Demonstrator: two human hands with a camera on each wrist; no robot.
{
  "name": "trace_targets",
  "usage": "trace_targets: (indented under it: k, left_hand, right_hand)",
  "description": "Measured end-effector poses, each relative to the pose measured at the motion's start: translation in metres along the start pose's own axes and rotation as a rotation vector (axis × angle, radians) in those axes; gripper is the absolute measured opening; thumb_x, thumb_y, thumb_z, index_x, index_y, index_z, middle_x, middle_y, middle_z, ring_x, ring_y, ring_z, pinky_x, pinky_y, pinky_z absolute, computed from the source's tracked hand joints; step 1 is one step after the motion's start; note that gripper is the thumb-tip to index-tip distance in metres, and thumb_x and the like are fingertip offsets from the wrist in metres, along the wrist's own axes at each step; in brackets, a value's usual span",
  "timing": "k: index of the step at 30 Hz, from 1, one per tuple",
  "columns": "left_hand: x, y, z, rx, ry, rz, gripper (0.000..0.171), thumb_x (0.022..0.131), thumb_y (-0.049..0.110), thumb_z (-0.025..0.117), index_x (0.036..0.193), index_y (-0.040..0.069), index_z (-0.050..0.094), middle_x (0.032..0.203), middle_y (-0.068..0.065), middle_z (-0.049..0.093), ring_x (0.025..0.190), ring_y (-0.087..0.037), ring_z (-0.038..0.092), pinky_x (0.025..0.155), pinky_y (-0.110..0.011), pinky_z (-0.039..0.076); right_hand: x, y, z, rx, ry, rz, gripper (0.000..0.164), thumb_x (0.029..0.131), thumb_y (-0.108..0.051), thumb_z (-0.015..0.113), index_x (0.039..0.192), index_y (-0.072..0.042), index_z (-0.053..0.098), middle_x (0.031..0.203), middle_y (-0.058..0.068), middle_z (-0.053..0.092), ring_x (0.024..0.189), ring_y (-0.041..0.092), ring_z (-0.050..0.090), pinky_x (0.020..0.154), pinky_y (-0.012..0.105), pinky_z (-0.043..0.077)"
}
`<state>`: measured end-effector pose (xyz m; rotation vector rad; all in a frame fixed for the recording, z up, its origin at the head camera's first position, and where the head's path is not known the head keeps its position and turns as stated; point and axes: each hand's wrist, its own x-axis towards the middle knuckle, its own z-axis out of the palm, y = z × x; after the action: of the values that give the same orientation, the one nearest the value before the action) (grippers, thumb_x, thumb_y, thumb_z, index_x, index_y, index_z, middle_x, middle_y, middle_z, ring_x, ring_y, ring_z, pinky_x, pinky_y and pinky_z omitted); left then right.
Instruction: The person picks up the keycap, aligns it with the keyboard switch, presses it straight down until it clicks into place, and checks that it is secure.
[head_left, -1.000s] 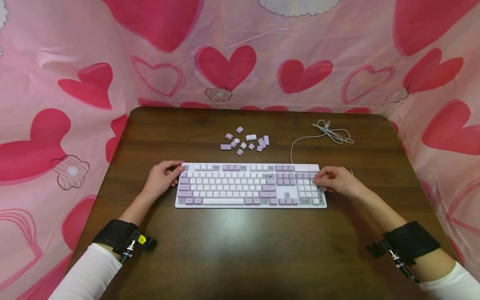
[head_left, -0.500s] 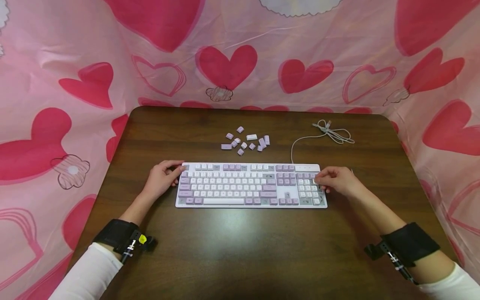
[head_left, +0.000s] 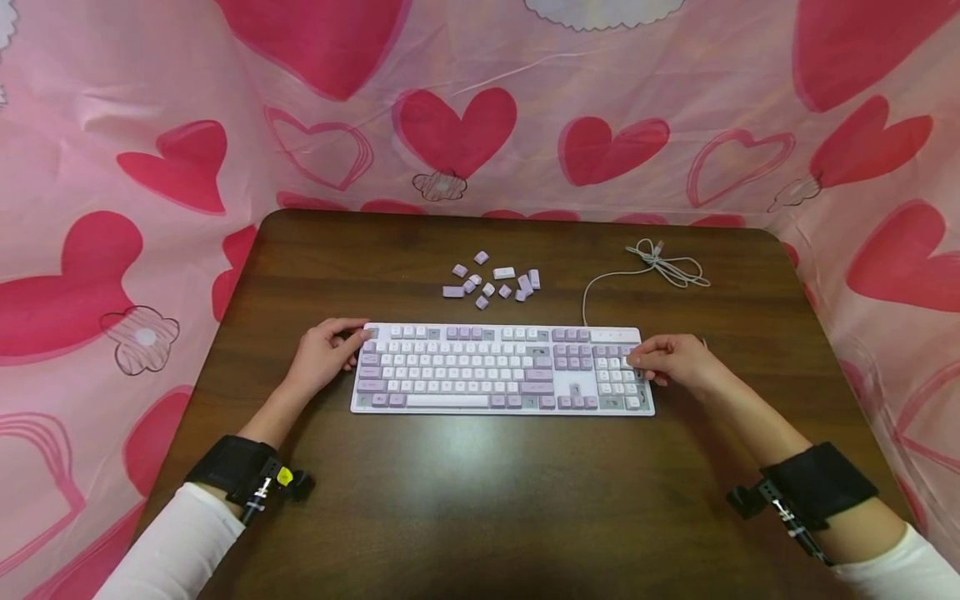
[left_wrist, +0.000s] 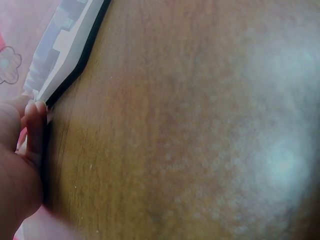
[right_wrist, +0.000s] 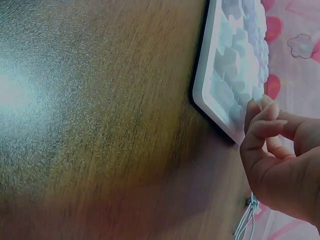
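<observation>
A white and lilac keyboard point(head_left: 465, 375) lies across the table, with grey bare spots where keycaps are absent. At its upper left corner my left hand point(head_left: 324, 354) grips the edge between thumb and fingers. My right hand point(head_left: 675, 360) is over the right side of the number pad, thumb and index finger pinching at a keycap that they mostly cover. In the right wrist view, the right fingertips point(right_wrist: 254, 106) meet low at the keyboard's edge. The left wrist view shows the left fingertips point(left_wrist: 36, 107) right at the keyboard's corner.
Several loose lilac and white keycaps point(head_left: 482, 302) are scattered behind the keyboard. A coiled white cable point(head_left: 671, 268) lies at the back right, joined to the keyboard's rear. The brown table point(head_left: 480, 500) is enclosed by a pink heart-patterned cloth point(head_left: 337, 67).
My right fingertips have shifted slightly to the right at the number pad. The left hand keeps its grip on the corner, and the loose keycaps lie as before.
</observation>
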<state>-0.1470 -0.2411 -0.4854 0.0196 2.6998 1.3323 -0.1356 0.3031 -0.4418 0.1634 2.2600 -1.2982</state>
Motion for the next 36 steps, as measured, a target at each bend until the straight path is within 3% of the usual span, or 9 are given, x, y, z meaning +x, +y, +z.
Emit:
trace_targets:
  k: [4, 10, 16, 26, 36]
  left_hand:
    - [-0.0001, -0.0003, -0.0001, -0.003, -0.001, 0.000, 0.042, 0.089, 0.043, 0.060, 0.124, 0.020, 0.060, 0.106, -0.007, 0.052, 0.063, -0.020, 0.057, 0.052, -0.024, 0.049]
    - [-0.0010, 0.0004, 0.0001, -0.001, 0.001, -0.004, 0.042, 0.089, 0.041, 0.061, 0.124, 0.019, 0.060, 0.106, -0.007, 0.052, 0.063, -0.021, 0.057, 0.052, -0.024, 0.049]
    - [-0.0008, -0.0002, 0.0011, -0.004, -0.001, -0.006, 0.043, 0.088, 0.042, 0.061, 0.124, 0.019, 0.061, 0.106, -0.007, 0.052, 0.063, -0.021, 0.057, 0.052, -0.024, 0.049]
    - [0.0008, -0.0014, 0.0025, -0.004, 0.001, -0.006, 0.044, 0.087, 0.044, 0.062, 0.124, 0.021, 0.061, 0.106, -0.006, 0.053, 0.062, -0.021, 0.057, 0.052, -0.024, 0.049]
    - [0.0013, -0.0014, 0.0010, 0.001, 0.008, -0.005, 0.044, 0.087, 0.044, 0.062, 0.124, 0.020, 0.061, 0.106, -0.006, 0.053, 0.061, -0.021, 0.057, 0.051, -0.024, 0.048]
  right_hand:
    - [0.0008, 0.0007, 0.0003, -0.053, 0.031, 0.004, 0.042, 0.084, -0.027, 0.071, 0.108, 0.006, 0.062, 0.070, -0.001, 0.062, 0.060, 0.010, 0.051, 0.054, 0.026, 0.043]
    - [-0.0011, 0.0014, 0.0016, -0.131, 0.069, 0.004, 0.047, 0.081, -0.036, 0.073, 0.108, 0.002, 0.065, 0.084, -0.004, 0.065, 0.078, 0.013, 0.052, 0.064, 0.023, 0.044]
    - [0.0016, 0.0042, 0.0024, -0.136, 0.057, 0.000, 0.044, 0.079, -0.034, 0.074, 0.099, 0.003, 0.065, 0.066, -0.005, 0.053, 0.061, 0.010, 0.046, 0.053, 0.024, 0.036]
    - [0.0031, 0.0041, -0.0062, -0.076, -0.058, 0.079, 0.042, 0.083, -0.035, 0.070, 0.102, 0.003, 0.066, 0.065, -0.002, 0.051, 0.065, 0.013, 0.046, 0.056, 0.026, 0.037]
    - [0.0005, 0.0010, -0.0008, -0.133, 0.002, 0.017, 0.043, 0.084, -0.034, 0.070, 0.103, 0.004, 0.065, 0.066, -0.002, 0.056, 0.058, 0.013, 0.048, 0.053, 0.029, 0.040]
